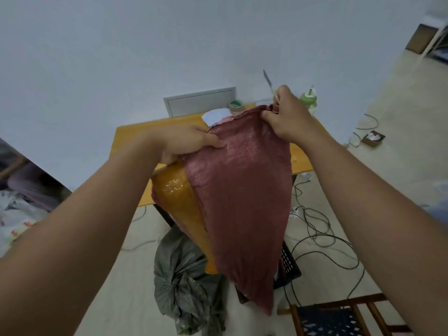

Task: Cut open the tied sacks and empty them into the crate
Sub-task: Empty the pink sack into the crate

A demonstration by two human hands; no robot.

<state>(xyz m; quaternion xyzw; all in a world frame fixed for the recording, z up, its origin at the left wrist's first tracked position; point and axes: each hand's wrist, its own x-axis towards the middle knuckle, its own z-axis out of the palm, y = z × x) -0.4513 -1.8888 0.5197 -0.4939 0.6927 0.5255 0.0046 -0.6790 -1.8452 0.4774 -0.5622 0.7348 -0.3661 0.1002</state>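
Note:
I hold a dark red woven sack (242, 202) up in the air, its narrow end hanging down over a black slatted crate (289, 265) on the floor. My left hand (186, 141) grips the sack's upper left edge. My right hand (286, 115) pinches its upper right corner and also holds a small knife (269, 81), blade pointing up. An orange tape-wrapped parcel (179, 202) shows at the sack's left side, half out of it. A grey tied sack (184, 282) lies on the floor below.
A wooden table (135, 139) stands behind the sack with tape rolls (236, 106), white paper (215, 116) and a green bottle (308, 98). Black cables (322, 238) sprawl on the floor to the right. A wooden chair (339, 316) is at the bottom right.

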